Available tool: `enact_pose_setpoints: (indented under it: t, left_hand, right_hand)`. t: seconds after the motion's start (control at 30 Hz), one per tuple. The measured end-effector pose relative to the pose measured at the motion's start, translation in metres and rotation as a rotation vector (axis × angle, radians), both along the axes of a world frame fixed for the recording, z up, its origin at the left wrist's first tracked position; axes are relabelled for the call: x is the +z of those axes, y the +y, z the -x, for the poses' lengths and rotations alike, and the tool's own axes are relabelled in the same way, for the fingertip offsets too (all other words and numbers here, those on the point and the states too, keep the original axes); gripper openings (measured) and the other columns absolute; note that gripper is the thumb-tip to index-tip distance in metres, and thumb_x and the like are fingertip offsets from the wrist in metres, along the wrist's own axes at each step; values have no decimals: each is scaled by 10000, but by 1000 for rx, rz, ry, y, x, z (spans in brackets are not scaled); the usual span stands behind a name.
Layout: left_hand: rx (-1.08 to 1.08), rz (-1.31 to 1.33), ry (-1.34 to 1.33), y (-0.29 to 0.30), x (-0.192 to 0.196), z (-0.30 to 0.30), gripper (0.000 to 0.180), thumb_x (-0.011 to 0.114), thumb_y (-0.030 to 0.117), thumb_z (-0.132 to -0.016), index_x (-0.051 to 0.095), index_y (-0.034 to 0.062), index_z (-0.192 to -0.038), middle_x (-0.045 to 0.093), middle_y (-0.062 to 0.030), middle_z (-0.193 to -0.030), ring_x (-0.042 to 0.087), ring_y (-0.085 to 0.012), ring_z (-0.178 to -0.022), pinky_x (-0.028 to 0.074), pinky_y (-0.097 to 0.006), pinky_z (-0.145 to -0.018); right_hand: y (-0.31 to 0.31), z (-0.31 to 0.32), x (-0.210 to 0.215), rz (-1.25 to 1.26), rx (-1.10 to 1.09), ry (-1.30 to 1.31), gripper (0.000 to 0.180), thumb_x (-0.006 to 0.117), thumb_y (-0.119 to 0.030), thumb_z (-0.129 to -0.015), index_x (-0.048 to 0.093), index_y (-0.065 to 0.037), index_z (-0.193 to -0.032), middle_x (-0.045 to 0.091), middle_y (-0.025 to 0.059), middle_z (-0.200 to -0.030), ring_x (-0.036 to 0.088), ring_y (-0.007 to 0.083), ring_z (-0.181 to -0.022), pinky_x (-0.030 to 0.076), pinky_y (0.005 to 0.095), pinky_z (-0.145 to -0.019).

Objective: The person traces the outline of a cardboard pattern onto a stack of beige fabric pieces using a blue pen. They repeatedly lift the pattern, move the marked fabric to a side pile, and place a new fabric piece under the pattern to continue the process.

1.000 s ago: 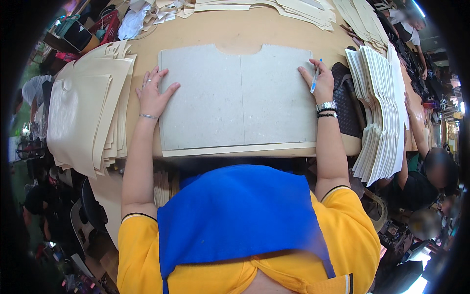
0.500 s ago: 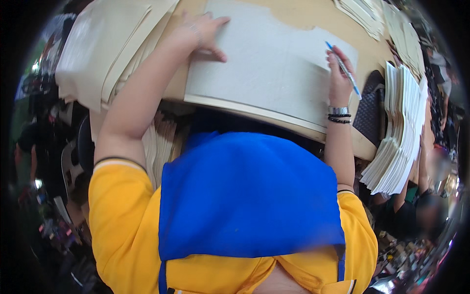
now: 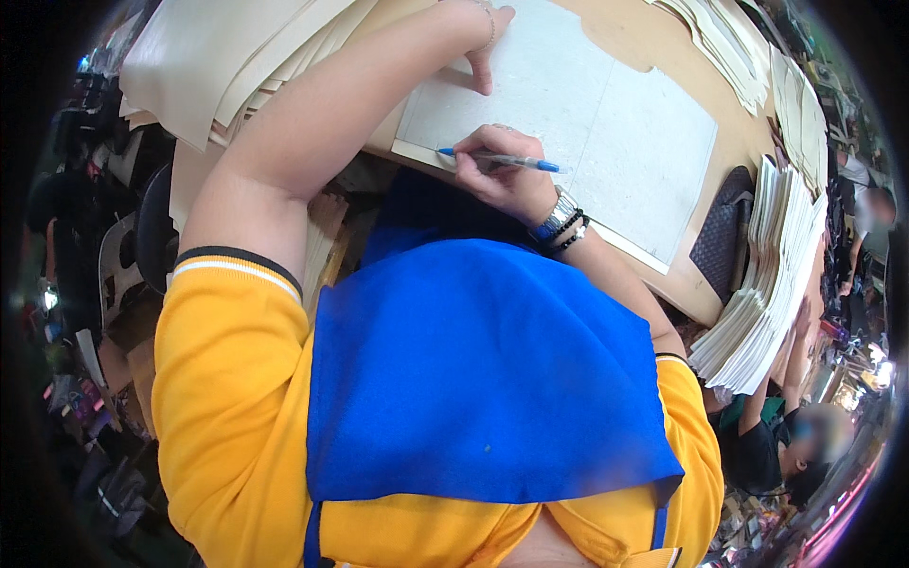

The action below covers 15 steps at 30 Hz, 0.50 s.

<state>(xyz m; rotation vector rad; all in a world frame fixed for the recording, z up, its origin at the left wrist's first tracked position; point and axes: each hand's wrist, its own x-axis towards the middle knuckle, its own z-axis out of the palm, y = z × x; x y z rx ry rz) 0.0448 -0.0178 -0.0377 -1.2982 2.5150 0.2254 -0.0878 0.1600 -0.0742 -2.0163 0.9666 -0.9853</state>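
A pale grey-white flat sheet (image 3: pixel 615 142) with a cut-out curve along its far edge lies on the tan table. A cream layer (image 3: pixel 426 156) shows as a strip under its near edge. My left hand (image 3: pixel 481 43) presses on the sheet's far left part, thumb and fingers spread; some fingers fall partly outside the picture. Pinched in my right hand (image 3: pixel 511 185) is a blue-tipped pen (image 3: pixel 516 161), its left end by the sheet's near left edge. A watch (image 3: pixel 559 213) and dark beaded bracelets circle my right wrist.
Stacked cream sheets (image 3: pixel 204 57) lie at the left. On the right stands a thick pile of white pieces (image 3: pixel 757 284), beside a dark textured pad (image 3: pixel 724 222). More cut pieces (image 3: pixel 720 47) lie at the far right. Another person (image 3: pixel 786 445) is at the lower right.
My right hand has swung left with the pen, from the sheet's right side to its near left edge. My left hand has shifted right and farther away across the sheet.
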Motion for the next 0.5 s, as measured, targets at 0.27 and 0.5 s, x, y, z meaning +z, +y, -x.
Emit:
enact_pose_setpoints:
  t: [0.27, 0.5]
  left_hand:
    - [9, -2, -55, -1, -1, 6, 1281, 889, 629, -376, 418, -34, -1365, 586, -225, -1227, 587, -354, -1095, 482, -429, -941]
    - [49, -45, -110, -2, 7, 9, 1318, 884, 643, -380, 375, -24, -1396, 531, -223, -1311, 536, -359, -1184, 445, -428, -1006]
  right_hand:
    - [2, -1, 0, 54, 21, 20, 43, 692, -69, -769, 678, -39, -796, 660, 107, -701, 631, 199, -611, 502, 298, -591]
    - [2, 0, 0, 65, 33, 41, 43, 695, -70, -771, 679, -38, -795, 658, 104, -698, 634, 208, -610, 505, 301, -593]
